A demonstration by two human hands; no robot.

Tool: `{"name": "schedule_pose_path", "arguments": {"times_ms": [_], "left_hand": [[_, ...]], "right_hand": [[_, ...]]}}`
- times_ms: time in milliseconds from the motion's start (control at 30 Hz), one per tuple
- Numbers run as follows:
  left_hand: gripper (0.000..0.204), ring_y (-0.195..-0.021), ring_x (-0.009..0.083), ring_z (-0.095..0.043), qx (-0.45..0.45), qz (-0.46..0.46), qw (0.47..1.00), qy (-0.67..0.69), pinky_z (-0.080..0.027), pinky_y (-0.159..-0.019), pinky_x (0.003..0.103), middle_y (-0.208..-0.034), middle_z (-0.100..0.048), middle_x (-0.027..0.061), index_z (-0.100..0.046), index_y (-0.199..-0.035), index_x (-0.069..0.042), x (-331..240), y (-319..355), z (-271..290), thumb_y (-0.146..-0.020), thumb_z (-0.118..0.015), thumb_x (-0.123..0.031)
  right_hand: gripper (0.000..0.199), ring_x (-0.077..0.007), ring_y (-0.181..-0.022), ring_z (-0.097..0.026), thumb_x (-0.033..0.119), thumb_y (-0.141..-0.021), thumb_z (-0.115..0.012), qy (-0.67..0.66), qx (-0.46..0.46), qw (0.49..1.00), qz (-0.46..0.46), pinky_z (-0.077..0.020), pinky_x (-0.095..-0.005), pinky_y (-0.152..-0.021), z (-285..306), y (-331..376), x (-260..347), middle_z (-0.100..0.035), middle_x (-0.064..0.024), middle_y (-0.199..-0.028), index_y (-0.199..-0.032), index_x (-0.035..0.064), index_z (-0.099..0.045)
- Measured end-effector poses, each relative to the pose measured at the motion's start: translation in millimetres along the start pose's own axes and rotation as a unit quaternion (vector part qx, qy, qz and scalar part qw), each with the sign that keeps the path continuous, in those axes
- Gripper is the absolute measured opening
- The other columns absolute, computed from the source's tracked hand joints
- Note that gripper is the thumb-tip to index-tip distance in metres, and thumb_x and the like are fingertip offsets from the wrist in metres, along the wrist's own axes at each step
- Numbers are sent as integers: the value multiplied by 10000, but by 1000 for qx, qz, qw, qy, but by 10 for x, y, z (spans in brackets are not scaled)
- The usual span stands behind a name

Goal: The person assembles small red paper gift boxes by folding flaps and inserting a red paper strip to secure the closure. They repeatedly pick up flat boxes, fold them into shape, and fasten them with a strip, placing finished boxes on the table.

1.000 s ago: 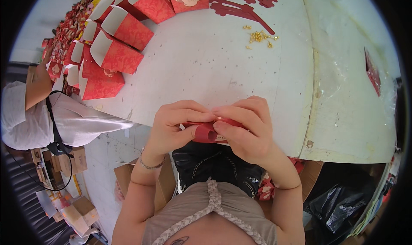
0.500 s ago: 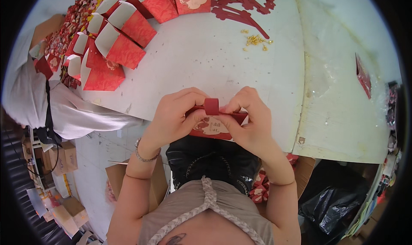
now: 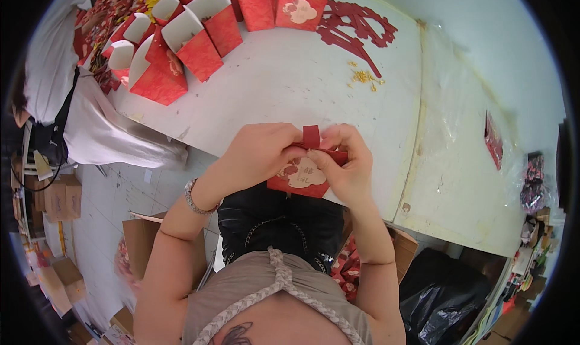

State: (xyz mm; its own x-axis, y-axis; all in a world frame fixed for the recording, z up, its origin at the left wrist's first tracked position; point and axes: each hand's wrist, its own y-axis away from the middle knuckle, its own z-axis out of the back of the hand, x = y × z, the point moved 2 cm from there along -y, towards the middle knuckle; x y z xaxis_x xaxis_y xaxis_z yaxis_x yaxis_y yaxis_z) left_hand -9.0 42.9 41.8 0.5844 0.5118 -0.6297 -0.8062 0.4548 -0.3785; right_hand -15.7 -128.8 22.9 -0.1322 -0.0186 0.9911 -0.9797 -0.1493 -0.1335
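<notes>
Close in front of me, at the table's near edge, is a small red gift box (image 3: 279, 184) with a cream flower-shaped label on its front. A dark red strap (image 3: 310, 135) stands up from the middle of its top. My left hand (image 3: 261, 150) is closed on the box's top at the left of the strap, its fingertips partly hidden. On the other side my right hand (image 3: 350, 171) pinches the top edge, its thumb on the front face and its fingers behind. Whether a small fastener lies between the fingertips cannot be seen.
Several open red boxes (image 3: 202, 61) stand at the far left of the white table (image 3: 272, 85). Dark red strips (image 3: 347, 34) and small gold pieces (image 3: 364, 77) lie farther back. A person's pale sleeve (image 3: 118, 130) is at left. A black plastic bag (image 3: 444, 293) sits lower right.
The view has shifted. My left hand has turned more over the top of the box. The strap, a rounded loop before, now stands straighter, and more of the label shows.
</notes>
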Motion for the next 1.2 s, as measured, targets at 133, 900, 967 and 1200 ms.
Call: {"name": "schedule_pose_path", "arguments": {"times_ms": [133,900,967,1200], "left_hand": [[144,-676,281,-602,5,-1,1000,-27,-479,-585,339,-767,-615,84,-607,-879,-67,19,-13,40,-769,-679,-127],[336,-964,198,-548,-180,89,790,-579,-365,-929,436,-873,-609,32,-610,-1021,-70,870,-77,1131,-720,-710,-181],[370,-935,172,-575,-119,99,804,-573,-334,-963,416,-844,-615,-2,-608,-1058,-106,756,-144,1032,-712,-720,-179],[557,-995,175,-564,-149,-77,943,-287,-357,-958,419,-998,-619,25,-568,-1143,-82,-290,-78,-151,-698,-760,-357]], "right_hand": [[281,-133,-748,-556,-64,-715,-707,82,85,991,64,-483,-229,-664,31,-146,217,-569,-55,-854,-969,37,-643],[229,-284,-746,-610,144,-703,-744,442,348,807,-178,-479,-320,-681,1186,442,670,-653,-118,-768,-891,34,-675],[350,-327,-815,-612,208,-707,-754,595,342,716,-127,-484,-354,-746,1177,532,647,-678,-132,-867,-986,24,-651],[543,-447,-1263,-393,235,-567,-882,263,78,933,234,-445,-417,-928,146,-30,-128,-219,-317,-1451,-879,74,-468]]}}
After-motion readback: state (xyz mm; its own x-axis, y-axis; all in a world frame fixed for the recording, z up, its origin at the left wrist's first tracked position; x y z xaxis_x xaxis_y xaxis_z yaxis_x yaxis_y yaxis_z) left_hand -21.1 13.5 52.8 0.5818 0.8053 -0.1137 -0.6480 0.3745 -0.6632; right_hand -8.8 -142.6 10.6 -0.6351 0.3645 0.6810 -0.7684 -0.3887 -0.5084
